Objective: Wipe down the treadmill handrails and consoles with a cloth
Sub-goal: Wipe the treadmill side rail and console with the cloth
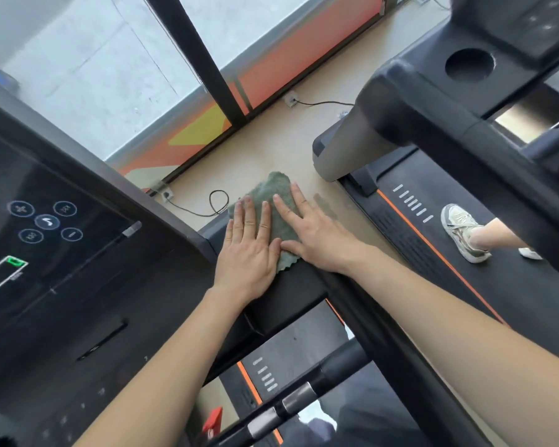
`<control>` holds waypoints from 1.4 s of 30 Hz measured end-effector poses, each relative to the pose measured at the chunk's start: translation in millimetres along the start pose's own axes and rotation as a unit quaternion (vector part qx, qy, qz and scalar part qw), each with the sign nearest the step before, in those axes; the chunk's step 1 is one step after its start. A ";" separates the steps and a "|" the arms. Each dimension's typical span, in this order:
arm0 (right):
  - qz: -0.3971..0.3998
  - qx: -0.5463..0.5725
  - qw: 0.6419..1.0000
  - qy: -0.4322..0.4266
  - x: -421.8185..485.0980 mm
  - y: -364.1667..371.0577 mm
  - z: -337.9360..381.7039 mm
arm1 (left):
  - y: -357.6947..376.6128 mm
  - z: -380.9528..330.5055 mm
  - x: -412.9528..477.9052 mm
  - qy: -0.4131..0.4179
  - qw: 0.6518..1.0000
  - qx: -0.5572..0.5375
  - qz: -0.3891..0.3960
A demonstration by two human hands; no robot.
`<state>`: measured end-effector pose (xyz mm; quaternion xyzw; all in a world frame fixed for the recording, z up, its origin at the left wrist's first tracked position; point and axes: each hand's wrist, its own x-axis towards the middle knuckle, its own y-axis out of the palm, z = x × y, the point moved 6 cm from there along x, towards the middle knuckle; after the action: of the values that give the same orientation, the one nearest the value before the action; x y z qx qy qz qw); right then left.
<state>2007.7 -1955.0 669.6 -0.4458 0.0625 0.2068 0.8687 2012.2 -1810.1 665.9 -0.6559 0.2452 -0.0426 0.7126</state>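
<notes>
A green cloth (276,195) lies over the end of the black treadmill handrail (291,291) to the right of the console (55,253). My left hand (249,250) lies flat on the cloth's left part with straight fingers. My right hand (307,230) presses flat on its right part, thumb at the cloth's near edge. The cloth's far end hangs past the rail, above the floor. The console's dark touchscreen shows round button icons and green marks.
A second treadmill (433,101) stands at the right, and a person's foot in a pale sneaker (462,233) is on its belt. Cables (218,203) and floor sockets lie on the beige floor by the window. A crossbar with metal grip sensors (284,404) runs below.
</notes>
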 end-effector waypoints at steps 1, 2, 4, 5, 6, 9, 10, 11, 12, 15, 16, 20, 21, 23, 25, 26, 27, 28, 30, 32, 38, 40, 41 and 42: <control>-0.003 -0.014 1.000 -0.003 -5.8 2.4 0.9 | 3.0 -2.1 -7.5 -0.003 1.000 0.001 0.000; -0.009 -0.029 1.000 -0.004 -14.0 5.3 2.2 | 5.8 -5.6 -16.2 -0.003 1.000 0.005 -0.002; -0.017 -0.051 0.999 -0.006 -24.1 9.9 2.0 | 9.5 -10.7 -25.2 -0.003 1.000 0.005 0.005; -0.022 -0.065 0.998 -0.003 -30.6 14.5 1.9 | 11.7 -12.8 -30.2 0.001 1.000 0.003 0.007; -0.029 -0.079 0.996 0.001 -36.3 19.6 1.7 | 13.1 -14.5 -35.0 0.008 1.000 0.004 0.006; -0.042 -0.127 0.991 0.020 -55.5 33.5 3.3 | 18.9 -19.8 -51.9 0.034 0.999 0.007 0.001; -0.043 -0.142 0.989 0.027 -62.1 37.2 4.0 | 20.7 -21.7 -58.1 0.041 0.999 0.005 -0.007; -0.044 -0.154 0.986 0.034 -68.9 40.9 4.9 | 22.5 -23.7 -64.6 0.048 0.999 0.006 -0.013; -0.048 -0.164 0.985 0.038 -75.7 43.5 6.7 | 23.4 -25.9 -71.1 0.055 0.998 0.010 -0.020; -0.077 -0.180 0.980 0.047 -93.7 50.1 10.8 | 29.2 -30.4 -88.8 0.068 0.997 0.016 -0.027; -0.091 -0.183 0.978 0.051 -99.2 51.5 11.3 | 30.8 -32.1 -93.3 0.072 0.997 0.021 -0.035; -0.110 -0.194 0.972 0.077 -120.2 60.5 9.7 | 38.7 -39.3 -102.6 0.091 0.994 0.024 -0.063; -0.117 -0.187 0.972 0.085 -123.7 61.7 9.6 | 39.2 -39.7 -102.2 0.094 0.993 0.024 -0.063; -0.140 -0.161 0.972 0.100 -127.1 59.6 11.0 | 37.1 -39.7 -97.4 0.095 0.994 0.022 -0.058; -0.141 -0.129 0.974 0.125 -122.6 53.9 10.3 | 32.5 -38.3 -86.4 0.096 0.994 0.020 -0.049; -0.138 -0.112 0.974 0.138 -118.7 50.3 9.3 | 30.4 -37.0 -79.5 0.094 0.995 0.015 -0.042; -0.135 -0.097 0.975 0.148 -114.0 45.7 9.0 | 27.6 -35.0 -72.7 0.090 0.995 0.009 -0.035; -0.130 -0.084 0.976 0.155 -108.7 41.1 9.1 | 24.3 -32.8 -66.3 0.088 0.996 0.005 -0.035; -0.117 -0.066 0.978 0.159 -96.6 31.9 8.9 | 19.5 -28.0 -54.8 0.083 0.996 -0.002 -0.031; -0.105 -0.049 0.981 0.159 -83.5 23.7 8.4 | 16.0 -21.5 -44.9 0.075 0.997 0.009 -0.024; -0.095 -0.058 0.986 0.127 -32.5 13.1 12.2 | -0.2 5.3 -18.9 0.036 0.998 0.045 0.003; -0.094 -0.081 0.986 0.109 -15.4 12.0 18.8 | -3.2 14.7 -17.0 0.017 0.998 0.058 0.008; -0.090 -0.096 0.986 0.103 -8.6 12.8 21.6 | -4.0 18.2 -18.3 0.010 0.998 0.065 0.011; -0.084 -0.112 0.985 0.097 -3.5 14.2 23.1 | -4.1 20.4 -20.8 0.007 0.997 0.073 0.014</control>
<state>1996.9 -1930.2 673.8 -0.5620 0.0852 0.0944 0.8173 2003.3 -1784.0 676.3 -0.5984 0.2557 -0.0554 0.7572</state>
